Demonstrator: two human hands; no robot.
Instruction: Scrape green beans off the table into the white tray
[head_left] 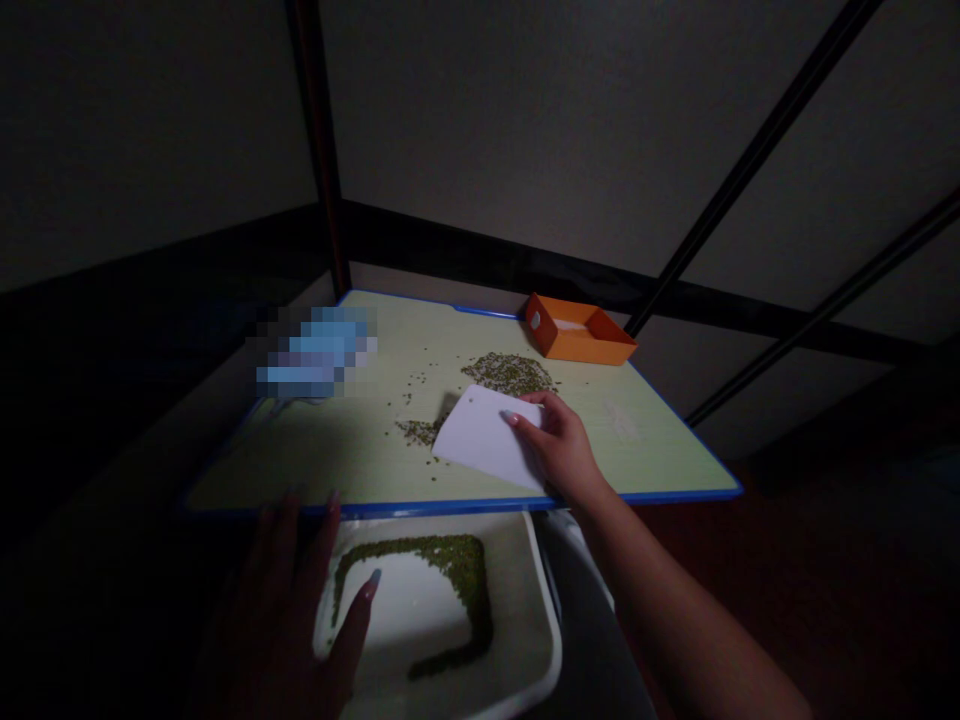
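Note:
My right hand (556, 438) pinches a white card (491, 432) between thumb and fingers, tilted low over the pale green board. A small patch of greenish-brown grains (418, 432) lies at the card's left edge. Beyond the card is a larger heap of the same grains (510, 372). My left hand (289, 610), in deep shadow, has its fingers spread at the left side of a white tub (544, 640). Its thumb reaches over the tub's inside; whether it touches the rim, I cannot tell. Green grains (469, 580) line the tub's floor along its edges.
The blue-edged board (660, 440) spans the middle, with the tub below its front edge. An orange open box (589, 345) stands at the back right. A blurred-out blue item (322, 350) lies at the left. Dark wall panels rise behind.

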